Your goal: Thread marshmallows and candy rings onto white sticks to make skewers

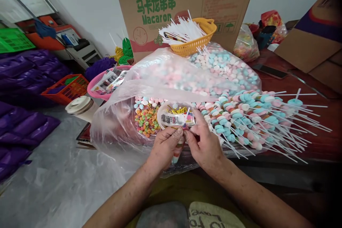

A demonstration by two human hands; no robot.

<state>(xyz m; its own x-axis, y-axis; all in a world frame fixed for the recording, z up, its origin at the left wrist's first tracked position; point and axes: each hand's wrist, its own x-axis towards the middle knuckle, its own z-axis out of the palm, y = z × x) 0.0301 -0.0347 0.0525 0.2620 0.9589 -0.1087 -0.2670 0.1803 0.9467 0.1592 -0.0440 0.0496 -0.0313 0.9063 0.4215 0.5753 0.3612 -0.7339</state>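
Both hands meet low in the middle, in front of a round white tub. My left hand [166, 144] is closed around the neck of a candy skewer [176, 154] with pastel pieces, apparently in a clear wrapper. The skewer hangs tip down, and its white stick pokes up above my fingers. My right hand [204, 146] pinches at the same neck, fingertips touching the left thumb; any small tie between them is too small to make out. Just beyond, the tub [159, 117] holds printed labels [175, 118] and gold twist ties [178, 110].
Ring-shaped candies [146, 119] lie left of the tub. Finished-looking candy skewers [240, 117] are piled at right, sticks outward. Behind are a plastic bag of marshmallow candies [224, 67], a yellow basket [187, 48] of white sticks and a tall cardboard box [157, 17]. A pink basket [100, 94] stands left.
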